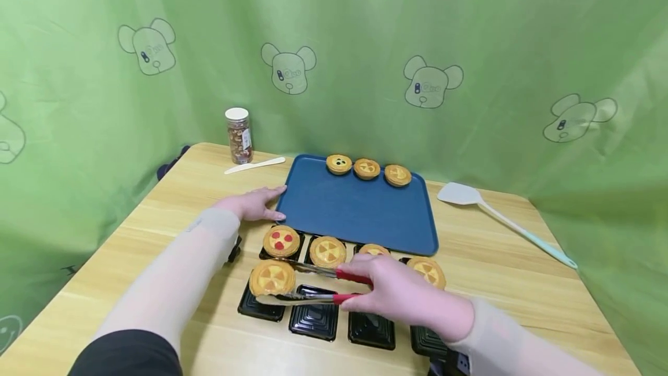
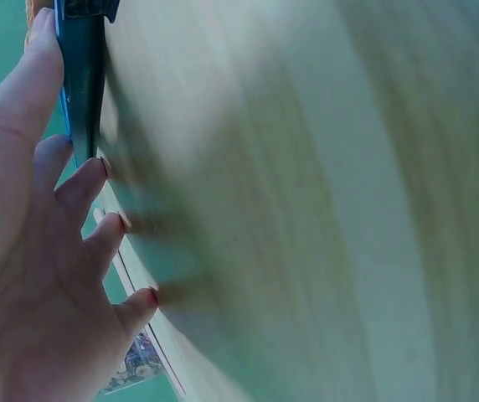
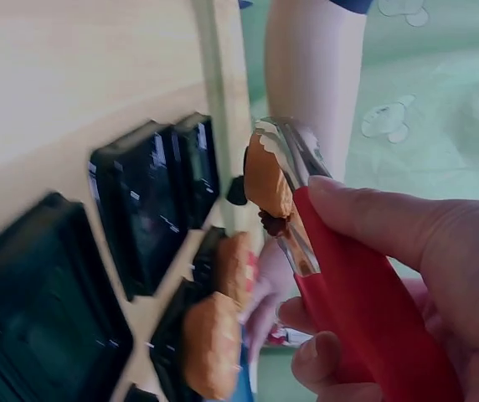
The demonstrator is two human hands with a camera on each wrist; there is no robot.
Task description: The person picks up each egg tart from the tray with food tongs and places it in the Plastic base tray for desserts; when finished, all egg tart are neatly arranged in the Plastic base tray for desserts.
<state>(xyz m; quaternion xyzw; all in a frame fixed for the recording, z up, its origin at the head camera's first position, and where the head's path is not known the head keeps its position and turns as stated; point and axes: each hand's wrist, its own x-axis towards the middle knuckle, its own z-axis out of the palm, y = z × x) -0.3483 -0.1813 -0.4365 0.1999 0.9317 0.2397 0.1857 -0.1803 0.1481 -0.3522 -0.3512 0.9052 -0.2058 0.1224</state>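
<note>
One jar (image 1: 239, 137) with a white lid stands beyond the blue tray's far left corner, and one pale plastic knife (image 1: 254, 165) lies just left of that corner. The left hand (image 1: 251, 205), fingers spread and gripping nothing, touches the left edge of the blue tray (image 1: 355, 205).

In front of the tray's near left corner, one tart (image 1: 272, 278) is squeezed in one pair of red-handled tongs (image 1: 319, 299), over the leftmost of four black plastic holders (image 1: 313, 317) in the row farther from the tray. Just in front of the tray's near edge, four more tarts sit in four matching holders: the leftmost tart (image 1: 282, 241) has three red pieces on top, and the next (image 1: 327, 252) bears a wedge pattern. The right hand (image 1: 394, 289), curled round the tongs' handles, partly hides the other two.

Three tarts (image 1: 367, 169) line the blue tray's far edge, the leftmost with dark dots. To the right of the tray lies one white spatula (image 1: 506, 221) with a turquoise handle end.
</note>
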